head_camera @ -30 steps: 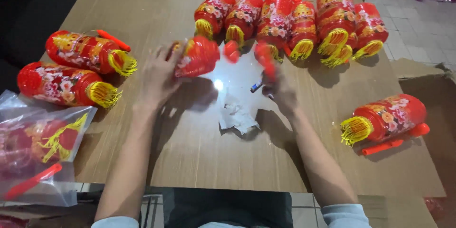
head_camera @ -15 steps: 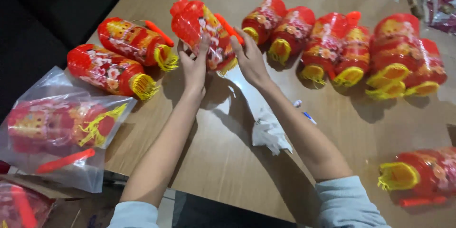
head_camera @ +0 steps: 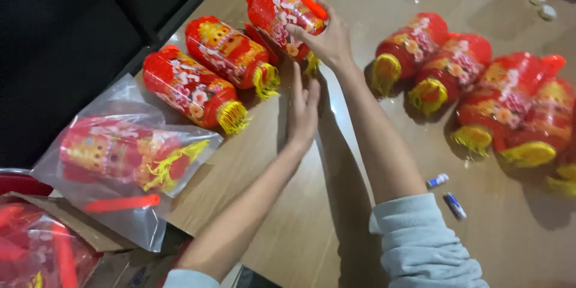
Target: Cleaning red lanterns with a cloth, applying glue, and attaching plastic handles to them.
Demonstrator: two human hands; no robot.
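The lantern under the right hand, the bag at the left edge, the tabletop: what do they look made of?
Lantern under the right hand: thin glossy printed plastic or foil, by its sheen, with a stringy yellow fringe; hard to say which. Bag: clear plastic film, see-through and crinkled. Tabletop: wood-look laminate or veneer, with grain lines and a soft glare.

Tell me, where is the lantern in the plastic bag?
In the head view, the bagged lantern lies at the table's left edge, beside two unwrapped red lanterns, well left of the left hand.
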